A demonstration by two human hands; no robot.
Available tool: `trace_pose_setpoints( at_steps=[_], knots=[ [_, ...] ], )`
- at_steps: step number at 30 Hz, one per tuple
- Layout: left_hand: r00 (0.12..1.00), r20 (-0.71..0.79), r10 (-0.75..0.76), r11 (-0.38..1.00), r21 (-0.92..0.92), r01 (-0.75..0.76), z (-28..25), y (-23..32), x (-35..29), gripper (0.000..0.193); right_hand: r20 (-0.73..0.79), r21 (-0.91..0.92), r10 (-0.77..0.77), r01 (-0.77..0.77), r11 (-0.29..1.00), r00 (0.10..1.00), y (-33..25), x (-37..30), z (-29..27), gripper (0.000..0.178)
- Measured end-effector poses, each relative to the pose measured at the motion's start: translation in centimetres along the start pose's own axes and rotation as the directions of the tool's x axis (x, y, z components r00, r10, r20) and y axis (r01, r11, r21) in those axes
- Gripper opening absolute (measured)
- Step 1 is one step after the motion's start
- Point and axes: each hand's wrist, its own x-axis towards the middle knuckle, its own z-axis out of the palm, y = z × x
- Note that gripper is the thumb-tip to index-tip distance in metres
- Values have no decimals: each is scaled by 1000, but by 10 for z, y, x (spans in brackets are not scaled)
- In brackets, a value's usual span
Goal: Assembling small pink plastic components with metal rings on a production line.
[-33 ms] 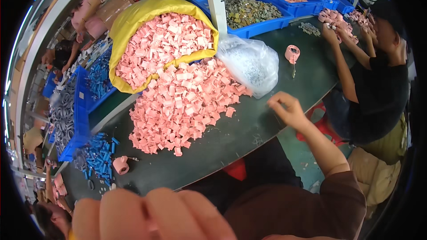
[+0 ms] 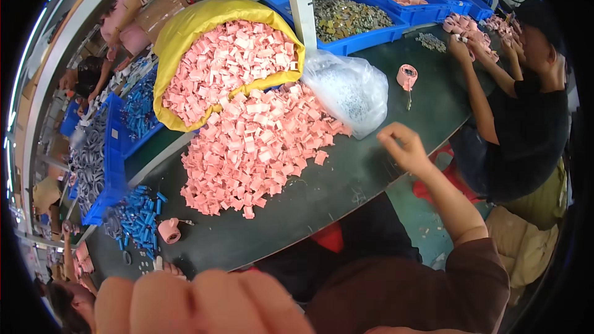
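Observation:
My left hand (image 2: 192,303) looms large at the lower edge, close to the camera, its fingers curled; whatever it may hold is hidden. Over the table's front edge, my right hand (image 2: 405,148) is closed in a loose pinch, with nothing I can make out at the fingertips. Nearest to it lies a clear plastic bag (image 2: 356,96) of small pieces. To the left, a heap of small pink plastic parts (image 2: 247,154) spills from a yellow sack (image 2: 170,55). A round pink housing (image 2: 406,77) with wires lies right of the bag; a similar pink housing (image 2: 169,231) lies at left.
Blue cylinders (image 2: 139,216) are heaped on the dark green table (image 2: 328,195) at left, by blue bins (image 2: 111,167) of grey rings. Fingertips (image 2: 168,267) show there; whose is unclear. A metal post (image 2: 300,12) stands behind the sack. A co-worker (image 2: 526,105) handles pink parts at right.
My left hand has dropped slightly, uncovering fingertips at the table's edge behind it. My right hand has shifted a little to the right.

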Motion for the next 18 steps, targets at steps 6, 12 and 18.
trace_pose_setpoints(
  at_steps=[6,12,18],
  knots=[
    [998,-69,10,987,163,1,43,18,-12,15,-352,-257,-91,-2,966,932,79,66,-58,12],
    [991,61,-121,970,-206,132,40,18,-34,16,-409,-621,-125,-175,764,904,162,118,-96,55],
    [906,281,-317,603,-678,421,37,25,-53,17,-368,-657,-63,-212,723,928,179,124,-71,50]
  ],
)
